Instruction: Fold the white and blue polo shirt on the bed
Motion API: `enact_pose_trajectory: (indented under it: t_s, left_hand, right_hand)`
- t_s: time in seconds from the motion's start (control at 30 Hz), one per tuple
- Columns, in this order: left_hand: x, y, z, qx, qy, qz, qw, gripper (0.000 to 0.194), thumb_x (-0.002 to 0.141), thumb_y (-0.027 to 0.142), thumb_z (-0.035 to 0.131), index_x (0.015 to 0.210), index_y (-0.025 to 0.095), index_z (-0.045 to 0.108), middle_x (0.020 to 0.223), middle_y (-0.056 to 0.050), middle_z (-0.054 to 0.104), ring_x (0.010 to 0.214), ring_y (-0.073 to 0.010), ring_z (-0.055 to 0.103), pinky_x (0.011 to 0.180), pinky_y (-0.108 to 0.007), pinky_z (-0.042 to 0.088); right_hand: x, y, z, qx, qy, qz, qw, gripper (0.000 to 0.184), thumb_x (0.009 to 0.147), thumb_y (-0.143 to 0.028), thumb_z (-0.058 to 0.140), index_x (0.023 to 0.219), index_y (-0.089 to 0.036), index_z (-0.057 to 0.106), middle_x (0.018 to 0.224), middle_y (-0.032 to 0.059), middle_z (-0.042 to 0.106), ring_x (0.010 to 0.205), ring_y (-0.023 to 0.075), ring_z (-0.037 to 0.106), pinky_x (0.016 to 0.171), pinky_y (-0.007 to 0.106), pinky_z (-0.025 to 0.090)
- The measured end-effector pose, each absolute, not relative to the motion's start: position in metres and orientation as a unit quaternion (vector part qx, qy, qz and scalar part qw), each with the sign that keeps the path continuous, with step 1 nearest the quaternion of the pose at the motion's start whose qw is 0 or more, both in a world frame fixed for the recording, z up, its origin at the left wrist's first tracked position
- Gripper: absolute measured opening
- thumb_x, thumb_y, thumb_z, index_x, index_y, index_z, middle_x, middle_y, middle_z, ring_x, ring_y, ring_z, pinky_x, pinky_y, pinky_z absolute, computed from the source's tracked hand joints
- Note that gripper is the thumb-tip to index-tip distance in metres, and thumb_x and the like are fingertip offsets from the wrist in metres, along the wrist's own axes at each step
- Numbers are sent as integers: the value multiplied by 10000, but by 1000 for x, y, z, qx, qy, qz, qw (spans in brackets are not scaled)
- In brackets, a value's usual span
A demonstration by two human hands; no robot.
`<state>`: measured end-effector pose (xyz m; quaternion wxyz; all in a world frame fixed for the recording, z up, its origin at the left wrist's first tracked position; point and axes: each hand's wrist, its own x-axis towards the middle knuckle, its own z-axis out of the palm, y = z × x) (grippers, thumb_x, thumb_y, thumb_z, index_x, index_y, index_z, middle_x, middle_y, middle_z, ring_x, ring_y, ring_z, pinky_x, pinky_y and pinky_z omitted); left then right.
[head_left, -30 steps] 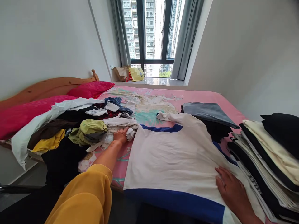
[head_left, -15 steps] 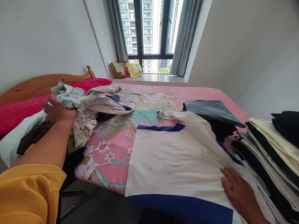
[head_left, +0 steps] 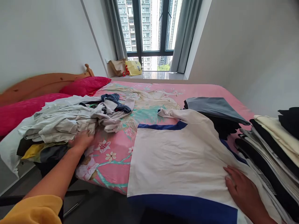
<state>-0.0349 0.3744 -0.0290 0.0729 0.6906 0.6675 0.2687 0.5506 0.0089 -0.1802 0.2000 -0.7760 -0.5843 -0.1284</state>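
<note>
A white long-sleeved shirt (head_left: 173,158) with blue trim at neck and hem lies spread over the near side of the bed. My right hand (head_left: 245,191) rests flat on its right part, fingers stretched out. To the left, a heap of crumpled pale clothes (head_left: 60,119) lies on darker garments. At the heap's near right edge my left hand (head_left: 83,140) has its fingers curled into a pale garment (head_left: 84,123); the fingertips are partly hidden in the cloth. Blue denim (head_left: 114,101) shows behind the heap, and a yellow cloth (head_left: 34,151) sticks out below.
Stacks of folded clothes (head_left: 268,155) stand at the right edge. A folded grey garment (head_left: 207,104) lies on black ones beyond the shirt. The bed has a pink flowered sheet (head_left: 105,161) and red pillows (head_left: 86,85). Bags (head_left: 133,68) sit on the windowsill.
My left hand has moved right and toward me. The bunched pale clothes it held now lie lower and spread out leftward over the heap. My right hand stays on the shirt.
</note>
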Motion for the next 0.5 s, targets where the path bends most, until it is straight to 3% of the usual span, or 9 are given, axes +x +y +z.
enact_pose_trajectory:
  t_s: [0.1, 0.23, 0.33, 0.5]
  left_hand:
    - [12, 369, -59, 744, 627, 217, 76, 361, 814, 289, 483, 1080, 74, 597, 1197, -199, 571, 1156, -314, 483, 996, -451, 353]
    - [86, 368, -99, 801, 559, 181, 116, 347, 864, 270, 414, 1105, 126, 618, 1251, -128, 575, 1225, -230, 452, 1062, -353, 309]
    - [132, 385, -105, 820, 529, 169, 138, 389, 876, 230, 374, 1185, 117, 582, 1308, -120, 539, 1259, -203, 423, 1096, -327, 260]
    - [186, 427, -94, 823, 516, 148, 184, 519, 770, 115, 448, 1273, 220, 525, 1425, -58, 425, 1328, -229, 338, 1094, -382, 255]
  right_hand:
    - [550, 9, -181, -779, -581, -128, 199, 406, 873, -406, 341, 1177, -198, 513, 1204, 95, 554, 1127, 268, 513, 950, 445, 411]
    - [549, 9, -181, -778, -578, -133, 205, 401, 875, -396, 346, 1170, -188, 521, 1205, 105, 555, 1123, 271, 515, 948, 444, 412]
    - [548, 11, -179, -778, -579, -131, 207, 392, 875, -391, 359, 1163, -185, 526, 1203, 108, 558, 1118, 270, 518, 948, 445, 412]
    - [546, 12, -173, -782, -573, -127, 207, 392, 884, -388, 369, 1199, -196, 503, 1235, 92, 539, 1141, 257, 504, 933, 434, 425]
